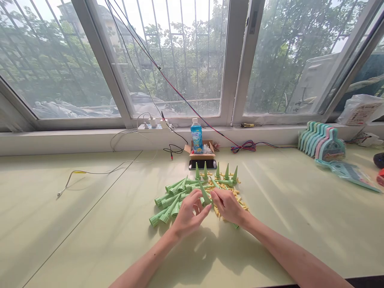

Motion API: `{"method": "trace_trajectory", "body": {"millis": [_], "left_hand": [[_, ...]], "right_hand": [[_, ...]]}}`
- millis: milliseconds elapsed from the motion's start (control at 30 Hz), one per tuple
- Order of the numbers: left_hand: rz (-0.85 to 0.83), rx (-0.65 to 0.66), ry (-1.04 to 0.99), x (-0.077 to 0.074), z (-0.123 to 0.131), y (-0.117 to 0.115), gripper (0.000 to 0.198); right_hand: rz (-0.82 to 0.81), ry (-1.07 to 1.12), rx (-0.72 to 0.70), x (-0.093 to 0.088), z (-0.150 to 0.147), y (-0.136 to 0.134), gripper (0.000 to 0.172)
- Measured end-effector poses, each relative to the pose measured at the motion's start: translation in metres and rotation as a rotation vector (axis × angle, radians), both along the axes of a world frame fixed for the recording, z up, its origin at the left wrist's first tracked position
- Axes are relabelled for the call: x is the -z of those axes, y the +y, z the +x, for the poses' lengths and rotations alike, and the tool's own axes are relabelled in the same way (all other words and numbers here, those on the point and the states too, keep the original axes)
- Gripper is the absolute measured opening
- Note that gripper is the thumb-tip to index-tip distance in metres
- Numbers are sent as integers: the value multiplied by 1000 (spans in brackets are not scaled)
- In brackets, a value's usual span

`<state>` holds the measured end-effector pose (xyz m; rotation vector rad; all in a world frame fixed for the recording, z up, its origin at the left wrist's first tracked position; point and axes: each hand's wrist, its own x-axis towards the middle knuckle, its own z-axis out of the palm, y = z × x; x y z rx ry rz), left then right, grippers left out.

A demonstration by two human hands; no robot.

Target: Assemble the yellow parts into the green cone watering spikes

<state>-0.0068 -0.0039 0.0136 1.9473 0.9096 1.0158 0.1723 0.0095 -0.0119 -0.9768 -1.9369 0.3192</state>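
Note:
A green pointed plastic cone (204, 193) stands tilted between my two hands, its tip up and leaning left. My left hand (189, 213) is closed loosely around its lower part, thumb stretched toward the base. Against the cone's right side, my right hand (227, 205) is pinched closed; what its fingertips hold is hidden. Left of my hands lies a pile of similar green cones (168, 200) with ribbed bases. Small yellow plastic pieces (237, 196) are heaped beside and behind my right hand. Several green cones (227, 172) stand upright behind the heap, with yellow pieces at them.
Behind the cones lie a black phone (202, 164) and a small cardboard box (201, 157) with a blue-labelled bottle (196, 138). Coiled cables (244, 146) rest near the sill. Pastel handled plastic boards (322, 142) stand at right. A thin cable (99, 172) crosses the left tabletop.

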Motion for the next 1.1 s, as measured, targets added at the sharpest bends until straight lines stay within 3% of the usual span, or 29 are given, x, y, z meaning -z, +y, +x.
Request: {"method": "trace_trajectory", "body": {"millis": [167,467,700,1100], "left_hand": [[32,-41,6,1,2,0,26],[-227,-103,-119,2,2,3,43],[-519,48,-266,-5,3,6,50],[-570,85,-318,-3,1,7,46]], "right_hand": [[-9,46,8,0,-1,0,42],[14,128,40,-3,1,-1,40],[21,79,-32,-7,1,-4,35],[-42,58,-81,-7,1,-5,35]]}}
